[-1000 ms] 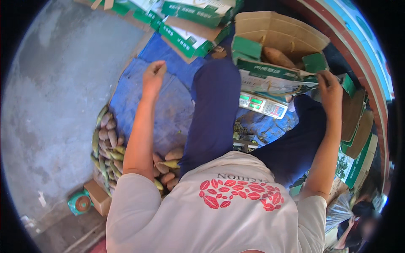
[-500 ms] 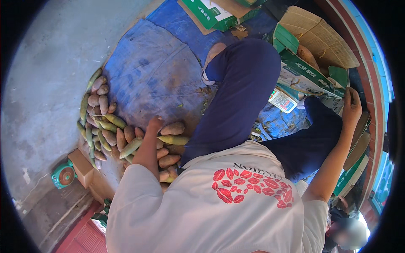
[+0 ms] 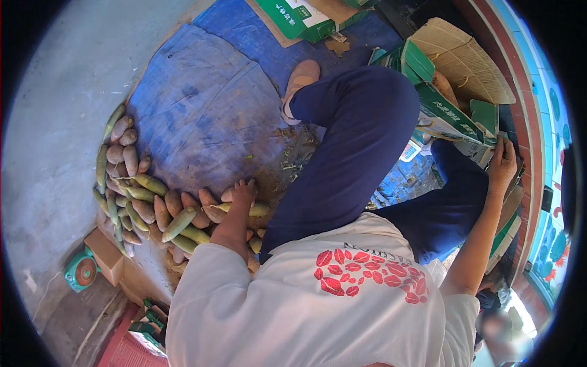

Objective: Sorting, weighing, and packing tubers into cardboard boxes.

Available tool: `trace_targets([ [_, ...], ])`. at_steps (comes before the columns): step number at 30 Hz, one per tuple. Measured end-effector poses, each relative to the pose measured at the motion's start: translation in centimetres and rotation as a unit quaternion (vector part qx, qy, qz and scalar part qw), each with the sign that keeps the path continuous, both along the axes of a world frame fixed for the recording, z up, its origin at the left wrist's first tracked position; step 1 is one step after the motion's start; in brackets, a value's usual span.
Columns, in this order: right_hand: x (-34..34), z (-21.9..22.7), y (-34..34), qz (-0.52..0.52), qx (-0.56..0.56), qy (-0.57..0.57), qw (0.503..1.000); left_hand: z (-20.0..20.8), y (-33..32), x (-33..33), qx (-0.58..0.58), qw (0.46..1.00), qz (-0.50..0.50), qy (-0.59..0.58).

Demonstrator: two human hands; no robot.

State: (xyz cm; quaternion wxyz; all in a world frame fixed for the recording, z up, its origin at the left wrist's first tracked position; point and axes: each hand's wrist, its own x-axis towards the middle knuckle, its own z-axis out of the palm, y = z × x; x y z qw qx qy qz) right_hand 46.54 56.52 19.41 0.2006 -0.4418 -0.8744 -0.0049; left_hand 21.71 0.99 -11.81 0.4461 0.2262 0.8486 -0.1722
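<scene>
Vegetables (image 3: 144, 210) beside bare tarp (image 3: 208, 110), left hand (image 3: 243, 193) atop, right hand (image 3: 502, 161) at carton (image 3: 451, 114) edge, grips unclear

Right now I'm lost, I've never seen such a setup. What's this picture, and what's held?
No robot here: these are a person's own bare hands. A wide fisheye camera on the head looks down, so straight edges bend. A blue sheet is spread out, with a pile of green and brown roots along its edge. The left hand is on the pile; whether it grips anything is unclear. The right hand is at an open green carton's corner, its grip unclear too.
</scene>
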Motion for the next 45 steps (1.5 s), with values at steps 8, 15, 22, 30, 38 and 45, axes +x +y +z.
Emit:
trace_targets([
  [8, -1.2, -0.2, -0.3, 0.02, 0.012, 0.012, 1.0, -3.0, -1.9, 0.8, -0.016, 0.996, -0.091, -0.005],
  [15, -1.4, 0.2, -0.5, 0.034, 0.042, 0.021, 0.998, 5.2, 2.3, -2.4, 0.046, 0.999, 0.004, 0.029],
  [22, -2.5, 1.1, -2.0, 0.027, 0.027, 0.065, 0.997, 2.3, 1.0, -7.4, 0.283, 0.882, 0.37, 0.065],
  [30, -1.3, 1.3, -2.1, 0.013, -0.005, 0.061, 0.998, 18.9, 13.7, -13.2, 0.63, 0.617, 0.458, 0.113],
  [38, -0.8, 1.8, -2.4, 0.041, -0.037, 0.094, 0.994, 34.6, 28.5, -10.5, 0.763, 0.571, 0.303, -0.035],
  [45, -0.5, 1.4, -2.2, 0.066, -0.025, 0.125, 0.99, 36.7, 40.4, -2.4, 0.733, 0.643, 0.144, -0.168],
])
